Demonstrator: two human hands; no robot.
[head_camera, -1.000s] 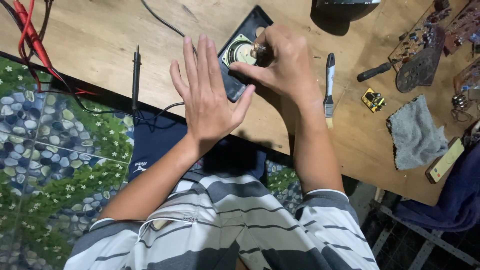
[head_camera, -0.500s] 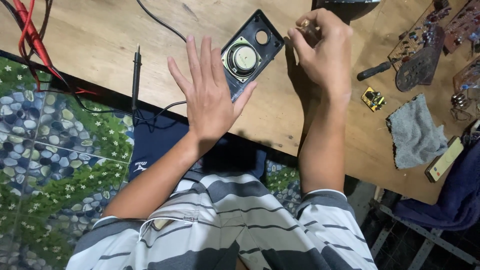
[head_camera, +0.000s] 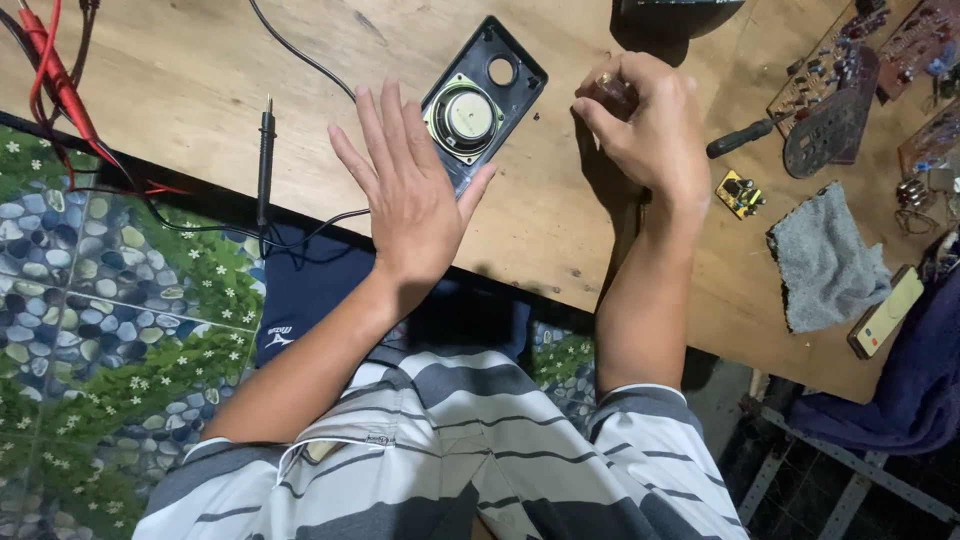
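Observation:
A black plastic panel (head_camera: 510, 50) with a round speaker (head_camera: 468, 117) and a small round hole lies tilted on the wooden table (head_camera: 180, 70). My left hand (head_camera: 405, 195) lies flat with its fingers spread, its thumb side resting on the panel's near end. To the right of the panel, apart from it, my right hand (head_camera: 650, 125) is closed around a small brown-handled tool (head_camera: 610, 92). Most of that tool is hidden in the fist.
A black probe (head_camera: 265, 150) with its cable and red test leads (head_camera: 55, 70) lie at the left. Right of my hand are a black screwdriver (head_camera: 745, 138), a small yellow circuit board (head_camera: 740, 192), a grey cloth (head_camera: 825, 255), more circuit boards (head_camera: 850, 70) and a flat tan device (head_camera: 885, 312).
My right hand has drawn back from over the speaker panel to the right, still closed on the tool. The speaker is now uncovered. My left hand has stayed in place.

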